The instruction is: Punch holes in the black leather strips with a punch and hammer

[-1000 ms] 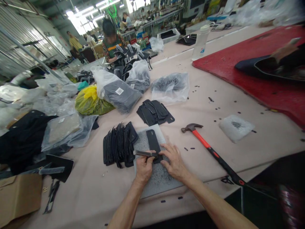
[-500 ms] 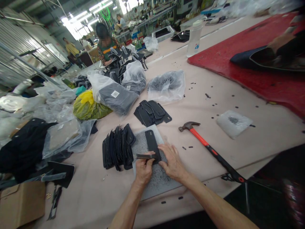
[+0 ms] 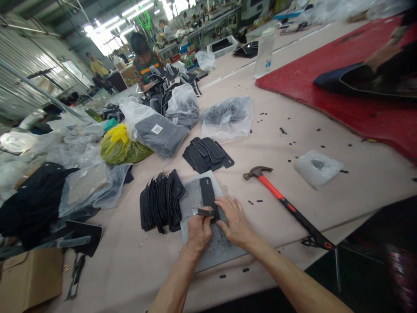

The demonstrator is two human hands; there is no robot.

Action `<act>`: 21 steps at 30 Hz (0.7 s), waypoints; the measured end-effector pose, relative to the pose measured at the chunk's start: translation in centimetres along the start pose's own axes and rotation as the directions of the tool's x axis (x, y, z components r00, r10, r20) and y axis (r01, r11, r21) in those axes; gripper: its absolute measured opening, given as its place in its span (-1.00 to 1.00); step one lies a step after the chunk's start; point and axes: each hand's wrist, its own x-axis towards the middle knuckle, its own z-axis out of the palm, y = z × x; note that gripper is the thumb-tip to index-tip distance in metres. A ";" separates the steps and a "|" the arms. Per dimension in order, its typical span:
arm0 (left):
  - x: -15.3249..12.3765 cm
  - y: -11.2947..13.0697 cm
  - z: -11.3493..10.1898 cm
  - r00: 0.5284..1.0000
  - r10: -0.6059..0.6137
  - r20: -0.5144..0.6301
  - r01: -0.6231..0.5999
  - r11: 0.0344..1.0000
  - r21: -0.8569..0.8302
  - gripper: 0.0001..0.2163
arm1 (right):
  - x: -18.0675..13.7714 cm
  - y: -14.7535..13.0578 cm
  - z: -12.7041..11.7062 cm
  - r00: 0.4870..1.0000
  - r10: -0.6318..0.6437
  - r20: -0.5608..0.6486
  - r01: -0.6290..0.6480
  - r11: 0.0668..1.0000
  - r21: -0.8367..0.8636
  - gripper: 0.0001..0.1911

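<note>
Now the tool [image 3: 203, 212] has shifted: its free end sits nearer the right hand [image 3: 235, 221] than half a second ago; the strip [image 3: 207, 191] has held its place on the pad [image 3: 215, 254], just ahead of the left fingers. Left hand [image 3: 198, 232] pinches the tool; right fingers spread, touching the strip's edge. Judgement: angle being adjusted. Hammer [image 3: 272, 188] unheld, right of the right fingers.
</note>
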 end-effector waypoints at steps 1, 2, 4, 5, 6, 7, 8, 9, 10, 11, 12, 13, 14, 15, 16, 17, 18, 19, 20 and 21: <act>0.0 0.0 0.0 1.000 0.002 0.005 -0.002 1.000 0.007 -0.80 | 0.0 0.2 -0.3 1.000 -0.016 -0.007 0.016 1.000 -0.006 -0.38; 0.0 -0.1 0.0 1.000 0.001 0.008 -0.002 1.000 0.008 -0.80 | -0.1 0.5 -0.7 0.999 -0.030 -0.034 0.029 0.999 -0.020 -0.40; 0.0 -0.2 0.1 1.000 0.005 0.015 -0.005 1.000 -0.006 -0.80 | -0.3 1.4 -2.3 0.988 -0.025 -0.150 0.011 0.996 -0.092 -0.48; 0.0 -0.3 0.1 1.000 0.008 0.017 -0.007 1.000 -0.015 -0.80 | -0.6 2.1 -3.4 0.974 -0.001 -0.225 -0.035 0.987 -0.155 -0.53; 0.0 -0.3 0.1 1.000 0.008 0.020 -0.008 1.000 -0.025 -0.80 | -0.9 2.8 -4.6 0.956 0.038 -0.292 -0.109 0.967 -0.230 -0.56; -0.1 -0.4 0.1 1.000 0.007 0.025 -0.006 0.999 -0.033 -0.80 | -1.2 3.7 -5.9 0.936 0.086 -0.341 -0.198 0.931 -0.308 -0.57; -0.1 -0.5 0.1 1.000 0.005 0.028 -0.004 0.999 -0.041 -0.80 | -1.5 4.5 -7.3 0.920 0.140 -0.366 -0.285 0.880 -0.379 -0.58; -0.1 -0.5 0.1 1.000 0.001 0.030 0.001 0.999 -0.048 -0.80 | -1.8 5.4 -8.6 0.907 0.196 -0.371 -0.356 0.829 -0.432 -0.59; -0.1 -0.5 0.1 0.999 -0.004 0.035 0.006 0.999 -0.053 -0.79 | -2.0 6.1 -9.8 0.894 0.258 -0.366 -0.413 0.791 -0.451 -0.63; -0.1 -0.5 0.1 0.999 -0.009 0.043 0.011 0.998 -0.056 -0.79 | -2.1 6.7 -10.8 0.873 0.339 -0.350 -0.469 0.779 -0.416 -0.69; -0.1 -0.5 0.1 0.999 -0.014 0.049 0.017 0.998 -0.058 -0.79 | -2.0 7.2 -11.6 0.845 0.429 -0.318 -0.524 0.783 -0.336 -0.76; 0.0 -0.4 0.0 0.998 -0.018 0.056 0.022 0.998 -0.060 -0.79 | -1.8 7.4 -12.3 0.814 0.516 -0.268 -0.574 0.786 -0.230 -0.84; 0.0 -0.3 0.0 0.998 -0.022 0.063 0.026 0.998 -0.062 -0.80 | -1.5 7.5 -12.7 0.781 0.589 -0.206 -0.618 0.777 -0.122 -0.91; 0.1 -0.3 -0.1 0.997 -0.026 0.066 0.030 0.997 -0.065 -0.80 | -1.1 7.3 -13.0 0.755 0.641 -0.140 -0.650 0.759 -0.030 -0.93; 0.1 -0.2 -0.2 0.998 -0.028 0.065 0.033 0.997 -0.069 -0.81 | -0.7 6.9 -13.1 0.741 0.667 -0.077 -0.667 0.744 0.036 -0.91; 0.2 -0.1 -0.3 0.998 -0.029 0.059 0.034 0.997 -0.072 -0.81 | -0.3 6.2 -13.0 0.740 0.673 -0.025 -0.669 0.739 0.076 -0.90; 0.2 0.0 -0.3 0.998 -0.028 0.052 0.032 0.997 -0.075 -0.82 | -0.1 5.4 -12.9 0.745 0.667 0.013 -0.664 0.740 0.104 -0.89; 0.2 0.0 -0.4 0.999 -0.026 0.046 0.030 0.997 -0.078 -0.83 | 0.1 4.4 -12.8 0.748 0.662 0.047 -0.662 0.738 0.134 -0.90; 0.1 0.0 -0.4 0.999 -0.023 0.039 0.026 0.996 -0.081 -0.84 | 0.2 3.2 -12.7 0.748 0.660 0.075 -0.662 0.732 0.161 -0.90; 0.1 0.0 -0.4 0.999 -0.020 0.034 0.023 0.996 -0.082 -0.85 | 0.2 1.7 -12.8 0.750 0.656 0.086 -0.659 0.729 0.183 -0.89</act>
